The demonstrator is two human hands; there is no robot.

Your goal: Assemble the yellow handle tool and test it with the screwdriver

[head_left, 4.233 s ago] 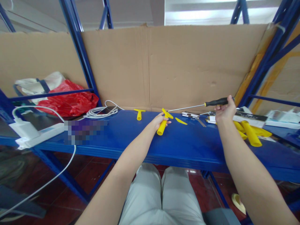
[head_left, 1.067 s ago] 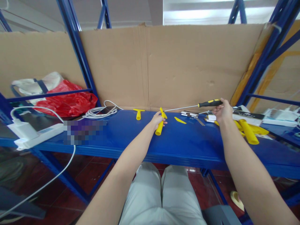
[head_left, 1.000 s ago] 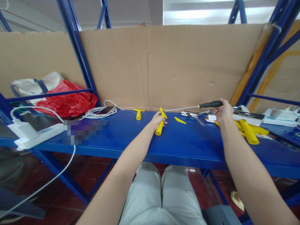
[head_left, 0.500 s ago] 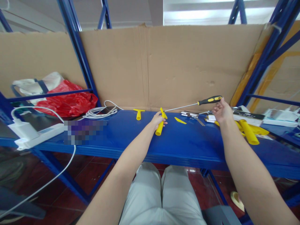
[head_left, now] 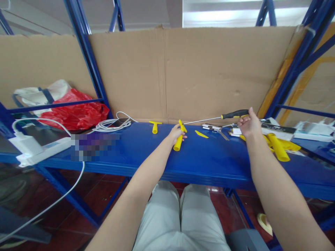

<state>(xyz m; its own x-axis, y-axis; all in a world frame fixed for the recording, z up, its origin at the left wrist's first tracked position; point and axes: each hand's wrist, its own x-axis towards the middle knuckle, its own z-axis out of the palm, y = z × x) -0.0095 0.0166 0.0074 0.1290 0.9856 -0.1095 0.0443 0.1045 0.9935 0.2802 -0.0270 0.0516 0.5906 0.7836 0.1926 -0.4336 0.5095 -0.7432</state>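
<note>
My left hand (head_left: 176, 134) is closed around a yellow T-shaped handle (head_left: 178, 143), tilted above the blue table (head_left: 146, 153). My right hand (head_left: 248, 123) grips the butt end of a screwdriver (head_left: 234, 114) with a black and yellow handle. The screwdriver's long shaft points left, and its tip meets the head of the yellow handle; whether it sits in a screw there is too small to see. Another yellow T-shaped handle (head_left: 155, 128) stands farther left. A flat yellow blade-like piece (head_left: 201, 134) lies between my hands.
More yellow parts (head_left: 278, 148) lie at the right beside a box (head_left: 277, 129). Small packets (head_left: 211, 127) sit at the back. On the left are a coiled white cable (head_left: 112, 125), a red plastic bag (head_left: 78, 109) and a power strip (head_left: 48, 150). Cardboard (head_left: 204, 73) walls the back.
The screwdriver's handle has turned about its axis, its yellow patches now mostly out of sight. My right fingers have shifted slightly on it. My left hand and the yellow handle stay in place.
</note>
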